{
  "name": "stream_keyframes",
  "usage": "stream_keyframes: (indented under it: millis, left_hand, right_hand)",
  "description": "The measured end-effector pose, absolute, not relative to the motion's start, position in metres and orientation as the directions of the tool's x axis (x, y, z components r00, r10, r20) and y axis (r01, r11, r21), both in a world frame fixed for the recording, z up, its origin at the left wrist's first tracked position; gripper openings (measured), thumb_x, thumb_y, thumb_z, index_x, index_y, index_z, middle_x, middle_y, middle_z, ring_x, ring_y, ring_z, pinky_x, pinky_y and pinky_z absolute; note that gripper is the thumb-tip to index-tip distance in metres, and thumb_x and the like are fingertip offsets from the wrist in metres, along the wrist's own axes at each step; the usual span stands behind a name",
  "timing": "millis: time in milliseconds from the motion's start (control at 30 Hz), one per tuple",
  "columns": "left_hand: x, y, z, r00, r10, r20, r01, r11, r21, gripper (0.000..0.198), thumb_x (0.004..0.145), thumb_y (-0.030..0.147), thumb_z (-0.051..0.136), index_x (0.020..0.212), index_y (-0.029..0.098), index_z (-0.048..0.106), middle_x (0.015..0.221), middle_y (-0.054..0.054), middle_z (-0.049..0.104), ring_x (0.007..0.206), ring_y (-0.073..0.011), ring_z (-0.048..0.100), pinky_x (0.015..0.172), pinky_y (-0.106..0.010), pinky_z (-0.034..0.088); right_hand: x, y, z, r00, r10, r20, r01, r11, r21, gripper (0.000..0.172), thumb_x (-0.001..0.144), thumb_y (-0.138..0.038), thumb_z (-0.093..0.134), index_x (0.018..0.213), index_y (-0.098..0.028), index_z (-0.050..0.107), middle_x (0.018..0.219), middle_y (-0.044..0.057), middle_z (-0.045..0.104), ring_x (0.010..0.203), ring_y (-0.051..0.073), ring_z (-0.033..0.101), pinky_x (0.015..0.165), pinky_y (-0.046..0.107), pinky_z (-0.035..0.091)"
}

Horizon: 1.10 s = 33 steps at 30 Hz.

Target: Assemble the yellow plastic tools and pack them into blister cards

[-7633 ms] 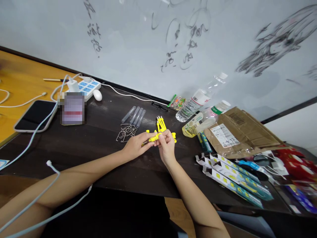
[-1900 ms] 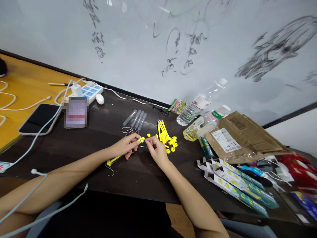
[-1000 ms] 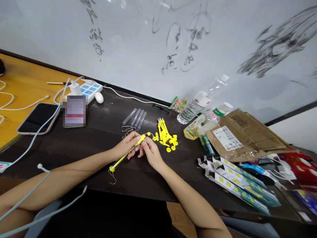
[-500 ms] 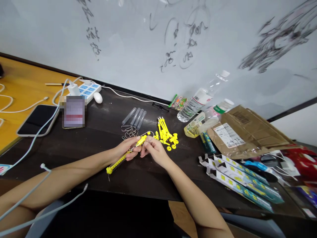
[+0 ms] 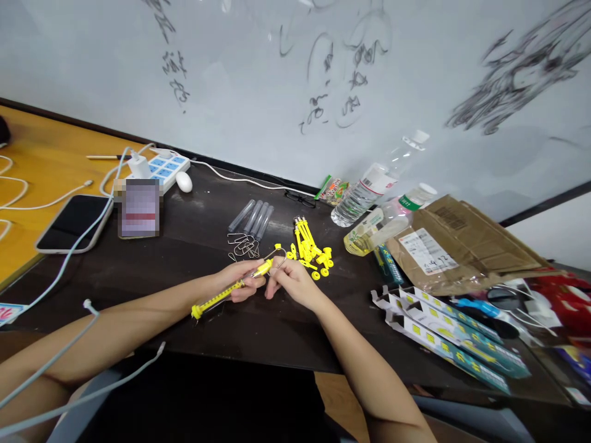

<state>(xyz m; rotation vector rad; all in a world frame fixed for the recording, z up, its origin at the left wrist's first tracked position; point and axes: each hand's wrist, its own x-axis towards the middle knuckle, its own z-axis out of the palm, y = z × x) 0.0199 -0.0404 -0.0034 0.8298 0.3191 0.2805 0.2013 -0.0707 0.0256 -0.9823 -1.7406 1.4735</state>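
Note:
My left hand [image 5: 241, 282] is closed around the middle of a tubular spring scale [image 5: 216, 301] with a yellow scale strip, a clear tube and yellow ends. It slants, its lower end toward my left forearm. At its upper yellow end, the fingers of my right hand [image 5: 295, 282] are pinched on a bent metal wire hook [image 5: 279, 250], whose loop shows above the fingertips. Whether the hook sits in the yellow end is hidden. Just beyond my hands lie several clear tubes [image 5: 255, 219], a heap of wire hooks [image 5: 244, 245] and yellow plastic parts [image 5: 314, 251], some with springs.
On the right are opened long boxes [image 5: 452, 338], a cardboard parcel [image 5: 466, 246] and two bottles [image 5: 362, 194]. A phone [image 5: 74, 224], a power strip [image 5: 168, 169] and a white mouse [image 5: 184, 181] are on the left. White cables [image 5: 124, 387] hang across my left arm. A whiteboard [image 5: 249, 92] stands behind.
The spring scale's lower end has swung slightly left and up, and the scale lies at a flatter slant. Both hands keep their grip; my right hand has shifted slightly right.

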Motion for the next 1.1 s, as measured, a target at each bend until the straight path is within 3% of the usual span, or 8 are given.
stream_keyframes:
  millis: [300, 467, 533, 600, 700, 767, 933, 1100]
  left_hand:
    - [0.020, -0.031, -0.008, 0.953, 0.192, -0.237, 0.066, 0.629, 0.774, 0.057, 0.089, 0.059, 0.029, 0.048, 0.020, 0.035, 0.028, 0.004, 0.026, 0.019, -0.0088, 0.022, 0.020, -0.019, 0.025]
    - [0.018, -0.039, 0.004, 0.919, 0.322, -0.227, -0.013, 0.600, 0.800, 0.048, 0.091, 0.053, 0.031, 0.057, 0.019, 0.037, 0.034, 0.007, 0.028, 0.021, -0.0068, 0.022, 0.021, -0.018, 0.027]
    - [0.017, -0.044, 0.011, 0.829, 0.531, -0.177, -0.160, 0.529, 0.834, 0.029, 0.091, 0.042, 0.037, 0.074, 0.019, 0.043, 0.046, 0.007, 0.041, 0.024, -0.0060, 0.030, 0.024, -0.016, 0.030]
    - [0.015, -0.049, 0.016, 0.796, 0.586, -0.150, -0.178, 0.464, 0.868, 0.009, 0.086, 0.029, 0.044, 0.088, 0.021, 0.042, 0.053, 0.008, 0.047, 0.026, -0.0057, 0.033, 0.026, -0.016, 0.031]
    - [0.015, -0.053, 0.020, 0.793, 0.588, -0.158, -0.114, 0.399, 0.910, 0.012, 0.080, 0.020, 0.044, 0.091, 0.021, 0.039, 0.056, 0.008, 0.049, 0.028, -0.0050, 0.035, 0.028, -0.015, 0.030]
    - [0.015, -0.054, 0.021, 0.794, 0.585, -0.167, -0.067, 0.358, 0.931, 0.013, 0.079, 0.018, 0.045, 0.090, 0.020, 0.040, 0.057, 0.007, 0.050, 0.030, -0.0048, 0.036, 0.030, -0.016, 0.031]
    - [0.014, -0.054, 0.021, 0.809, 0.582, -0.078, -0.035, 0.182, 0.983, 0.015, 0.087, 0.032, 0.046, 0.089, 0.017, 0.042, 0.062, 0.005, 0.049, 0.039, -0.0045, 0.038, 0.040, -0.018, 0.033]
    - [0.009, -0.052, 0.018, 0.777, 0.630, 0.008, 0.110, -0.148, 0.983, 0.025, 0.092, 0.043, 0.041, 0.092, 0.018, 0.041, 0.072, 0.004, 0.044, 0.052, -0.0066, 0.039, 0.048, -0.020, 0.032]
  right_hand:
    - [0.203, -0.069, 0.021, -0.566, 0.825, 0.011, 0.111, 0.089, -0.990, 0.029, 0.090, -0.043, 0.046, 0.073, -0.020, 0.042, 0.045, -0.004, 0.061, 0.048, 0.015, 0.064, 0.054, 0.025, 0.049]
    - [0.206, -0.066, 0.022, -0.457, 0.887, 0.063, 0.203, 0.172, -0.964, 0.031, 0.086, -0.040, 0.054, 0.067, -0.021, 0.038, 0.042, -0.006, 0.056, 0.040, 0.011, 0.056, 0.049, 0.022, 0.044]
    - [0.210, -0.062, 0.023, -0.392, 0.913, 0.110, 0.154, 0.183, -0.971, 0.032, 0.083, -0.039, 0.059, 0.069, -0.021, 0.036, 0.046, -0.008, 0.054, 0.039, 0.009, 0.054, 0.047, 0.022, 0.044]
    - [0.213, -0.059, 0.025, -0.388, 0.912, 0.131, 0.068, 0.170, -0.983, 0.028, 0.080, -0.040, 0.062, 0.080, -0.022, 0.041, 0.057, -0.008, 0.056, 0.044, 0.009, 0.054, 0.048, 0.023, 0.048]
    - [0.213, -0.059, 0.026, -0.464, 0.877, 0.125, 0.033, 0.158, -0.987, 0.036, 0.075, -0.036, 0.068, 0.102, -0.023, 0.048, 0.078, -0.004, 0.057, 0.060, 0.010, 0.057, 0.055, 0.025, 0.055]
    - [0.212, -0.061, 0.025, -0.495, 0.860, 0.121, 0.062, 0.174, -0.983, 0.034, 0.076, -0.033, 0.069, 0.103, -0.022, 0.052, 0.085, -0.001, 0.057, 0.067, 0.010, 0.057, 0.058, 0.024, 0.056]
    - [0.212, -0.061, 0.026, -0.509, 0.851, 0.127, 0.068, 0.187, -0.980, 0.028, 0.082, -0.036, 0.062, 0.104, -0.020, 0.054, 0.082, 0.000, 0.059, 0.061, 0.010, 0.059, 0.060, 0.027, 0.057]
    - [0.215, -0.057, 0.022, -0.497, 0.858, 0.130, 0.043, 0.174, -0.984, 0.029, 0.081, -0.036, 0.065, 0.102, -0.020, 0.054, 0.082, 0.000, 0.060, 0.062, 0.010, 0.061, 0.063, 0.027, 0.056]
